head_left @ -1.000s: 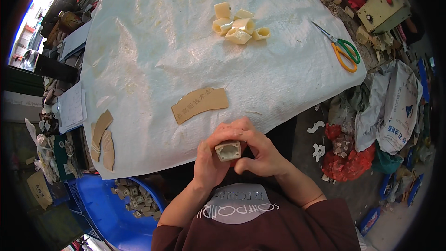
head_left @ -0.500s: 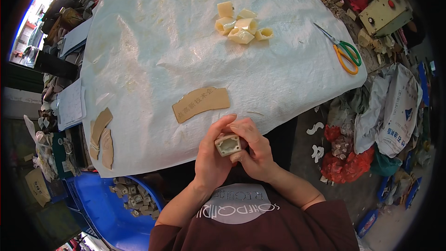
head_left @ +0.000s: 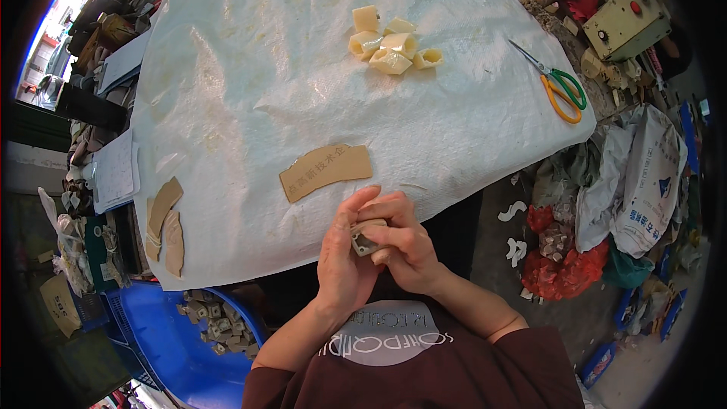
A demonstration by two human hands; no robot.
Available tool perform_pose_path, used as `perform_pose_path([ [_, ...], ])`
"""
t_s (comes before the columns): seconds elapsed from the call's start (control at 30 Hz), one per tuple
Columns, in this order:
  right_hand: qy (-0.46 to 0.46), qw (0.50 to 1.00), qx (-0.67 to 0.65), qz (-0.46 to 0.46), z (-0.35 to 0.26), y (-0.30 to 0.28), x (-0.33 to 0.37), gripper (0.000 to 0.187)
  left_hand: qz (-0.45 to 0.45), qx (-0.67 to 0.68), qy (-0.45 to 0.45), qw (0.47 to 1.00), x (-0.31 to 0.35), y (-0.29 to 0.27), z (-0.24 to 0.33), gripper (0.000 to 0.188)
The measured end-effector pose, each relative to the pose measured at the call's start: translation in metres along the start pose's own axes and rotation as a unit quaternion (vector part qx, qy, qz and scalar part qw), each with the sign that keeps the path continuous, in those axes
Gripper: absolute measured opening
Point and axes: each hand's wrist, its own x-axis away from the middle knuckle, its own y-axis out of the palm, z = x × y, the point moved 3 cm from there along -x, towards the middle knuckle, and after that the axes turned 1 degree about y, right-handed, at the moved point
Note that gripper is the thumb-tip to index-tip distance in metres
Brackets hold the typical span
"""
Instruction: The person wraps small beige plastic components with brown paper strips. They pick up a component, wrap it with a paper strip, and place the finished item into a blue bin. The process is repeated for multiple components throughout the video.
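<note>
The left grip (head_left: 341, 265) is cupping a hollow beige block (head_left: 363, 251) nearer the wearer than the curved cardboard piece (head_left: 326, 171), while the right grip (head_left: 409, 250) is bending narrowly over its open end, so both are holding it. The block could be slipping or twisting away if the left grip is loosening under the other's push, and its thin rim could be chipping under hard pressure. On the white-sheeted surface (head_left: 227, 113), pale yellow hollow blocks (head_left: 390, 62) are lying beyond the cardboard piece, and scissors (head_left: 546, 71) are lying to its far right. Nearer and left of it, a blue tub (head_left: 170, 360) is holding small grey blocks (head_left: 219, 322); to its right, past the surface, a red plastic bag (head_left: 564, 276) is sitting beside a white sack (head_left: 644, 189)
</note>
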Motion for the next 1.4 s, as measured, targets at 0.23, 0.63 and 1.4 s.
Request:
perform_pose_path([
  [0.23, 0.015, 0.984, 0.173, -0.041, -0.034, -0.021, -0.028, 0.064, -0.126, 0.001, 0.017, 0.992, -0.009, -0.013, 0.016, 0.069],
  [0.63, 0.249, 0.957, -0.137, 0.061, -0.005, -0.018, -0.004, 0.05, -0.112, -0.368, 0.213, 0.898, -0.003, 0.001, 0.007, 0.06],
  [1.4, 0.151, 0.977, -0.125, 0.088, -0.008, -0.014, 0.0, 0.015, -0.056, -0.189, 0.107, 0.974, 0.0, -0.005, -0.01, 0.044],
])
